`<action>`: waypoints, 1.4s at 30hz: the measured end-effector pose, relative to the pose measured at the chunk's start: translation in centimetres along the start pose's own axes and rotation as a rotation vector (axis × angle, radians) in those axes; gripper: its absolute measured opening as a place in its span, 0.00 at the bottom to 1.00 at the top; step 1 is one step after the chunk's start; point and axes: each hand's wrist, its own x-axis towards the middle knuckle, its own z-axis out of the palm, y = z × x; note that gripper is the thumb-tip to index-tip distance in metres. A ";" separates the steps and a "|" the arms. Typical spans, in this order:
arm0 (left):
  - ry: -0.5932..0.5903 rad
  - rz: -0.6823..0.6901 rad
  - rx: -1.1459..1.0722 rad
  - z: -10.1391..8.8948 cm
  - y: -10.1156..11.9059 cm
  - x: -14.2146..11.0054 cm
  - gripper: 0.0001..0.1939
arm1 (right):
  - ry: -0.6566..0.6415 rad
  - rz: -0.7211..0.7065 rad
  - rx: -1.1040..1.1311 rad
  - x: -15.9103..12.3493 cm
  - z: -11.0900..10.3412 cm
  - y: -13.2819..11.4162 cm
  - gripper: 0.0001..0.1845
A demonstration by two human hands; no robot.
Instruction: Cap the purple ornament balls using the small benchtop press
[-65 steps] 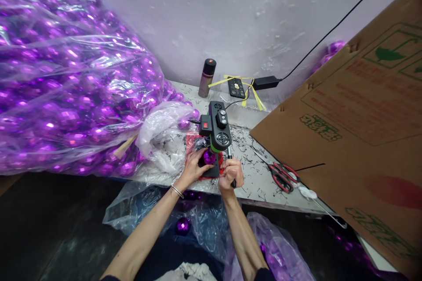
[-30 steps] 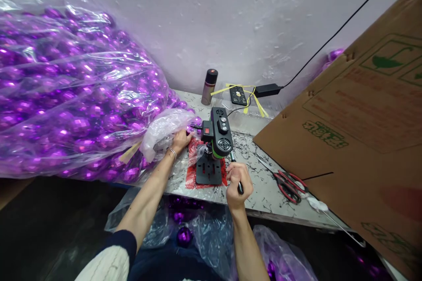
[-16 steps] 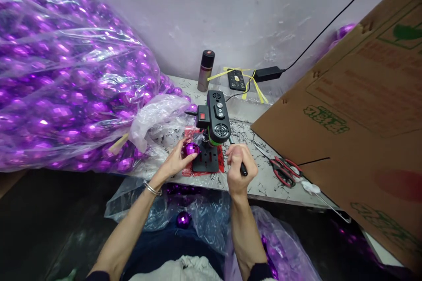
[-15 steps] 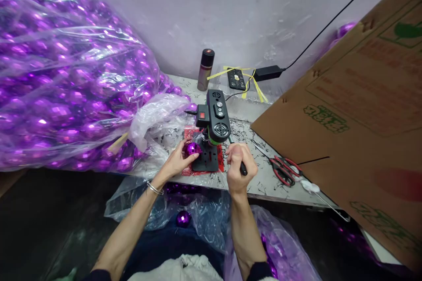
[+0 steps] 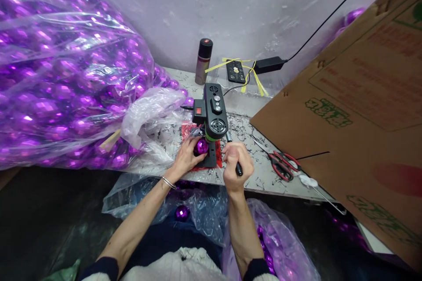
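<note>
A shiny purple faceted ball [image 5: 201, 145] is held in the fingers of my left hand [image 5: 187, 156], directly beneath the head of a small black bench drill press [image 5: 216, 112]. The ball sits over the machine's black base plate [image 5: 211, 158], and the tool tip above it is hidden. My right hand [image 5: 238, 167] is wrapped around the black-ended lever handle [image 5: 239, 169] at the machine's right side. Under the base lies a red sheet [image 5: 219, 154]. Another purple ball [image 5: 181, 213] rests on clear plastic at my lap.
A huge clear bag of purple balls [image 5: 75, 88] fills the left. Red-handled scissors [image 5: 284, 164] lie right, beside a large cardboard box [image 5: 356, 131]. Behind stand a spray can [image 5: 203, 61], a dark phone-like slab [image 5: 235, 71] and a power adapter [image 5: 268, 65]. Black shavings litter the table [image 5: 260, 180].
My left hand has moved right, bringing the purple ball from the machine's left side to under its head. My right hand stays on the lever. The view has shifted slightly.
</note>
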 end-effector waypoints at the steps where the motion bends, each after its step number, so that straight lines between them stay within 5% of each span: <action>1: -0.010 0.000 -0.017 -0.1 0.0 -0.1 0.32 | 0.000 -0.002 0.002 -0.1 0.0 0.0 0.18; 15: -0.154 -0.025 0.066 -1.2 0.7 1.1 0.31 | -0.018 -0.011 -0.039 -0.6 -0.3 0.4 0.17; 28: 0.029 -0.060 -0.059 2.9 0.3 -0.9 0.37 | -0.003 -0.003 -0.035 -0.7 -0.2 0.4 0.17; 42: 0.074 -0.068 -0.080 3.4 -0.2 -1.1 0.34 | 0.092 -0.055 -0.022 -4.7 1.3 3.7 0.19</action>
